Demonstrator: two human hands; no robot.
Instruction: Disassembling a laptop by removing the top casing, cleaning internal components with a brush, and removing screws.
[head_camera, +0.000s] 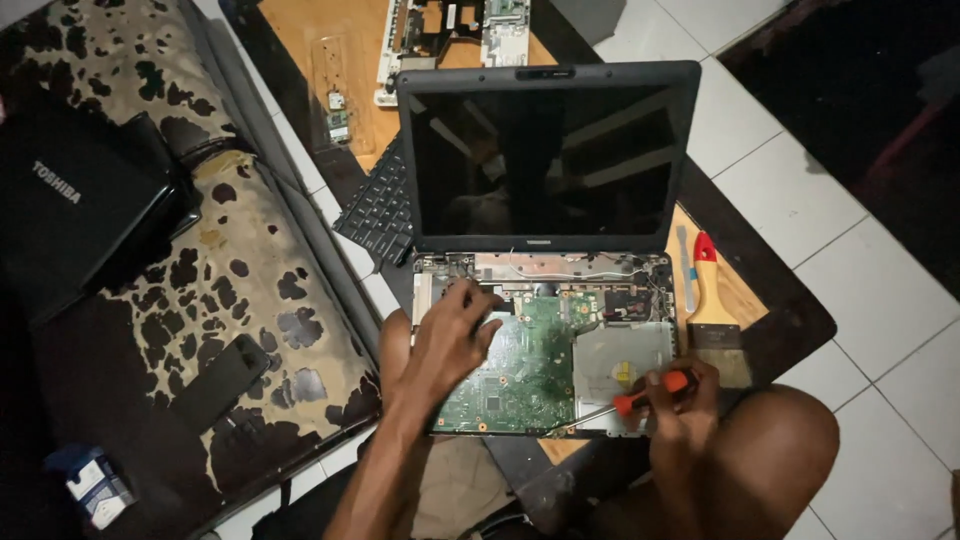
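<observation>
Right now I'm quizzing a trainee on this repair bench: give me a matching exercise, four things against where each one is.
Things:
1 screwdriver
2 brush
3 keyboard
4 phone

Places:
A on the worn cushion
B in the right hand
C left of the laptop screen
D right of the open laptop

Pairs: 1-B, 2-D, 3-C, 4-A

White tiled floor (860, 300), worn peeling couch (240, 270) (dim light), wooden board (300, 40).

Screwdriver (640, 398) tip blurred; circuit board (520, 370) partly under left hand (450, 335).
</observation>
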